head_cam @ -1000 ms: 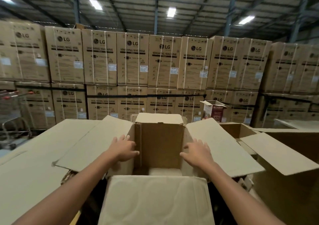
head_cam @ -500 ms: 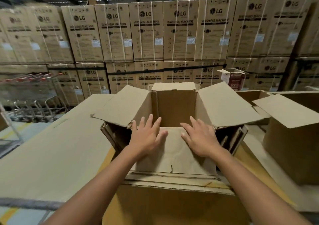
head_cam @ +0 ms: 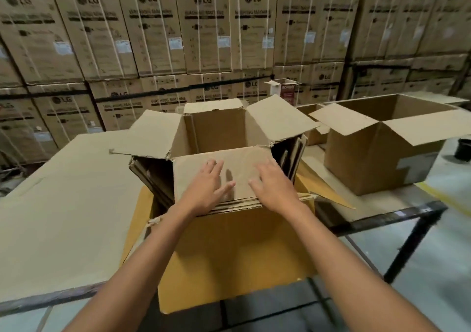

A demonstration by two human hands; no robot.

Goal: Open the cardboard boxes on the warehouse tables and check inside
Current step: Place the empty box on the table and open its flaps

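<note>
A worn brown cardboard box (head_cam: 216, 130) stands open in the middle of the scene, on a table with a black metal frame (head_cam: 387, 217). Its left flap (head_cam: 150, 138) and right flap (head_cam: 277, 120) lie spread outward, and the far flap (head_cam: 212, 106) stands nearly upright. The near flap (head_cam: 242, 161) is folded inward over the opening, so the bottom of the box is hidden; only the bare brown far inner wall shows. The flap edges are ragged and torn at the corners. Layered corrugated sheets (head_cam: 145, 176) show under the left flap, and more stand on edge at the right side of the box. A yellow-brown cardboard panel (head_cam: 229, 250) hangs down on the near side, over the table edge.

The left hand (head_cam: 206, 186) lies flat on the near flap, fingers straight and slightly spread, thumb pointing right. The right hand (head_cam: 272, 189) lies flat on the same flap just beside it, thumb pointing left; its fingers look straight and a little apart, though they are blurred. The two hands do not touch.

To the right, a second open brown cardboard box (head_cam: 369, 158) sits on the same table with its flaps spread. To the left, a large flat cardboard sheet (head_cam: 63, 204) covers another surface. A small red and white carton (head_cam: 286, 91) stands open beyond the middle box. Far behind, a wall of strapped brown LG washing machine cartons (head_cam: 153, 26) fills the view. A small black container (head_cam: 462, 149) sits on the floor at the far right.
</note>
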